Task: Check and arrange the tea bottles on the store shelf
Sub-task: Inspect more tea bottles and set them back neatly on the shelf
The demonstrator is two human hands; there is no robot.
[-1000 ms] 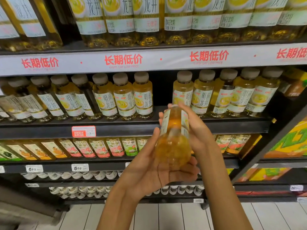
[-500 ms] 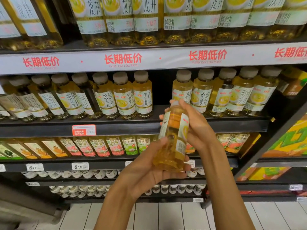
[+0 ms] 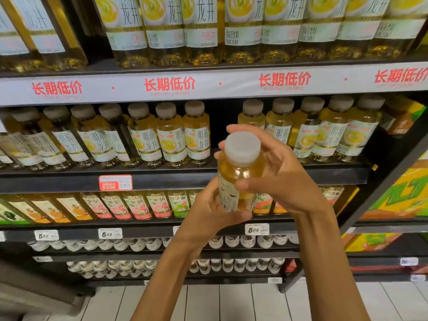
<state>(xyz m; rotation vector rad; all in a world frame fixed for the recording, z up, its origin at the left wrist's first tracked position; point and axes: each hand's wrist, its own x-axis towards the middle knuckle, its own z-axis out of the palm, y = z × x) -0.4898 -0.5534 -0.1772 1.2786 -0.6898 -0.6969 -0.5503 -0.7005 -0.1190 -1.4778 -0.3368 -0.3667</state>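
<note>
Tipped upright now, bottle (image 3: 239,172) apparently gripped by both hands.

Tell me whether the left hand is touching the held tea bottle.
Touching. The head view shows the left hand cupped round the lower body of the tea bottle, its thumb lying across the base, no gap visible.

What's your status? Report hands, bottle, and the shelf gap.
Both hands on the tea bottle: left hand grips its base, right hand holds its upper part. Bottle upright, cap toward camera, off the shelf. Gap in the row open, nothing blocking.
</note>
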